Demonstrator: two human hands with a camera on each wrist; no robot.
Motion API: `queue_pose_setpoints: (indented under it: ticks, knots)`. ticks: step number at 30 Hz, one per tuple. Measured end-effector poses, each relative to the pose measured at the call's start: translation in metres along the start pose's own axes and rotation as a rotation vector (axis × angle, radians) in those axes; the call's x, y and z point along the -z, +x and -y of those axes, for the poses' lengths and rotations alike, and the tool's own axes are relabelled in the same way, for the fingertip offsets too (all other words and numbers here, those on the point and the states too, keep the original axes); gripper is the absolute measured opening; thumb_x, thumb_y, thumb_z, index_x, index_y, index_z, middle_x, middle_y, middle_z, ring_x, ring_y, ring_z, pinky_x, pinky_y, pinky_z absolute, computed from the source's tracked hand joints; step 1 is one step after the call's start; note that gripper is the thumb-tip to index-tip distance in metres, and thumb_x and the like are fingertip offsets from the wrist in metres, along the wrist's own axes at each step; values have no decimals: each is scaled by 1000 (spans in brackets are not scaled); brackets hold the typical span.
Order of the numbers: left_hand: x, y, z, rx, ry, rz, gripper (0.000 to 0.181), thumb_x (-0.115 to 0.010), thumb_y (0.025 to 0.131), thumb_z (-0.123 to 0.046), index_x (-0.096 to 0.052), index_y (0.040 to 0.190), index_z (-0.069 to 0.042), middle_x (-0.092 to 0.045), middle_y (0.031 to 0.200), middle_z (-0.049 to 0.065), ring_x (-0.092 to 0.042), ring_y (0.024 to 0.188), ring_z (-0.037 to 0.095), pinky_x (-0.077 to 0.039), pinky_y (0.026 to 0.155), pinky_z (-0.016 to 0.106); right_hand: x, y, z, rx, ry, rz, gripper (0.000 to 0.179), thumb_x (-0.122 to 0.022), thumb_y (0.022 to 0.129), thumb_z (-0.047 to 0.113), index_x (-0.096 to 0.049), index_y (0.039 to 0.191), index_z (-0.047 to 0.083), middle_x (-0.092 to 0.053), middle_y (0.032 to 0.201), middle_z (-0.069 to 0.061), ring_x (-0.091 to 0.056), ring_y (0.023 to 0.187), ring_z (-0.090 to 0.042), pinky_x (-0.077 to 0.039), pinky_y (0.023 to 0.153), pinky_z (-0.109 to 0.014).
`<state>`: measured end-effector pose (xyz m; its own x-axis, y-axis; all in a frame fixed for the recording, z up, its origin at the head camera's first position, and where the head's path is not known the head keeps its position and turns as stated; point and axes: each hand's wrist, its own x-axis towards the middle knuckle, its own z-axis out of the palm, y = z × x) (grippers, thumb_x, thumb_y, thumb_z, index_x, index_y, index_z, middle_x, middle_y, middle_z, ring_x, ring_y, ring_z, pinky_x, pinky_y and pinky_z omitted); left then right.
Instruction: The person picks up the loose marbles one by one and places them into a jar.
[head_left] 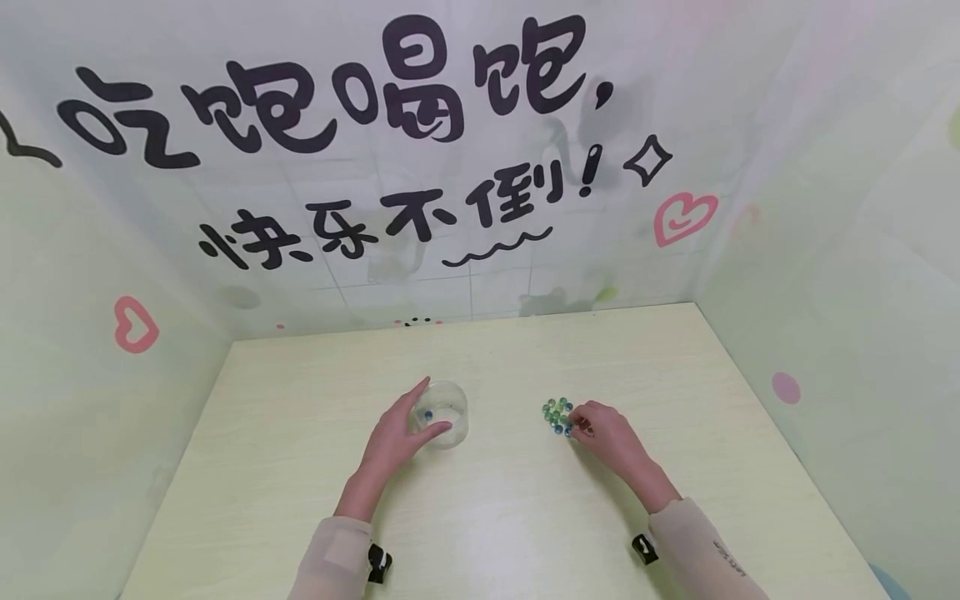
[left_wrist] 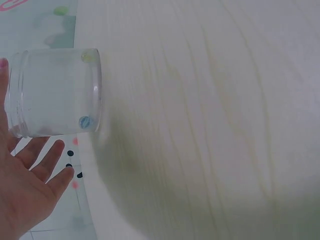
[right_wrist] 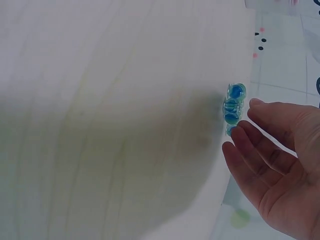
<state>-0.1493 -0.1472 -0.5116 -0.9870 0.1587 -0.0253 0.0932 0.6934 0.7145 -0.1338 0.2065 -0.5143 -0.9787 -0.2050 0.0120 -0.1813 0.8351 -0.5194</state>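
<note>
A clear round jar (head_left: 459, 417) stands on the table, with my left hand (head_left: 392, 440) curved round its near left side, thumb and fingers spread about it. In the left wrist view a blue marble (left_wrist: 85, 122) and a yellow-green marble (left_wrist: 87, 56) lie at the bottom of the jar (left_wrist: 50, 95). The left fingers (left_wrist: 60, 181) show beyond the jar's wall. To the right, my right hand (head_left: 609, 435) reaches a cluster of green and blue glass marbles (head_left: 557, 414). Its fingertips are right at the marbles (right_wrist: 234, 104), with a gap between thumb and forefinger (right_wrist: 245, 128).
The pale wood-grain table (head_left: 480, 517) extends around both hands. Behind it rises a white backdrop (head_left: 465, 292) with black lettering and hearts, and similar panels flank the table. A black clip-like piece (head_left: 380, 563) shows by the left sleeve, another (head_left: 643, 549) by the right.
</note>
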Motion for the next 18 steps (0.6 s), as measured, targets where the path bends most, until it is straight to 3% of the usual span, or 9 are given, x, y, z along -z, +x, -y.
queue_pose_setpoints:
  ticks: [18]
  knots:
    - [0, 1, -1, 7, 13, 2, 90, -75, 83, -53, -33, 157, -21, -39, 158, 16, -37, 146, 40, -35, 117, 58, -8, 1, -1, 12, -36, -7, 14, -78, 83, 8, -73, 97, 7, -68, 89, -1, -65, 80, -13, -58, 73, -31]
